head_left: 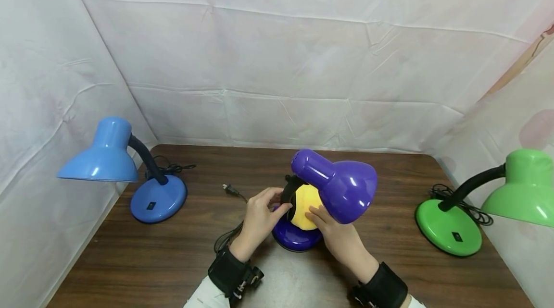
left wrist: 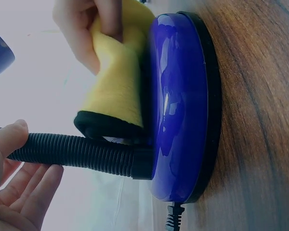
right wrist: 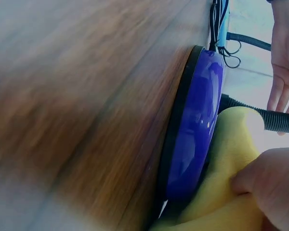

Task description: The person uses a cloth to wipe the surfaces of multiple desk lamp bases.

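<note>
A purple desk lamp (head_left: 349, 188) stands on the table in front of me, its shade tilted to the right. My left hand (head_left: 259, 219) holds its black ribbed gooseneck (left wrist: 82, 151), thumb on one side and fingers on the other. A thick yellow cloth (head_left: 305, 202) with a dark underside lies over the purple base (left wrist: 180, 106), close to the foot of the neck. My right hand (head_left: 339, 237) grips this cloth, its fingers bunching the fabric in the left wrist view. Part of the base is hidden beneath the cloth.
A blue lamp (head_left: 159, 198) is at the left and a green lamp (head_left: 447, 227) at the right, each with a coiled black cord behind. The purple lamp's cord and plug (head_left: 231, 190) lie left of it. White sheeting (head_left: 277, 58) encloses the table's back and sides.
</note>
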Demonstrator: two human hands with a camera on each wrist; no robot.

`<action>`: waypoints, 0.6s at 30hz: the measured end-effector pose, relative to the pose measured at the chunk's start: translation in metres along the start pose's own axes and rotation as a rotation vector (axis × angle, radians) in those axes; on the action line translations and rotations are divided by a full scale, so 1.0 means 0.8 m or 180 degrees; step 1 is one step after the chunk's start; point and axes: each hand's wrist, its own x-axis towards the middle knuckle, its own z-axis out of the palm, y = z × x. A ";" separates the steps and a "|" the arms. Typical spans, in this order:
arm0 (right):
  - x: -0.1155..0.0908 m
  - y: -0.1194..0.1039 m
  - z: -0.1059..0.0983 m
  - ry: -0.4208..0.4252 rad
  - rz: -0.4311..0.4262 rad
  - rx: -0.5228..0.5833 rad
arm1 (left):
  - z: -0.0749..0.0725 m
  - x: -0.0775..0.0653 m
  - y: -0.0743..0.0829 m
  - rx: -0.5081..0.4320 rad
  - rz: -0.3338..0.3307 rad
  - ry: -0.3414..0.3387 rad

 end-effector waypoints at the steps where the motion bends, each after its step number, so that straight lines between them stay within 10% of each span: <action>1: -0.001 0.001 -0.001 0.0033 0.0004 0.0032 | 0.000 0.000 0.000 -0.0008 -0.0001 0.0000; 18: -0.025 0.018 -0.050 0.0387 0.0762 0.0215 | 0.002 -0.002 0.001 -0.0001 -0.0166 0.0127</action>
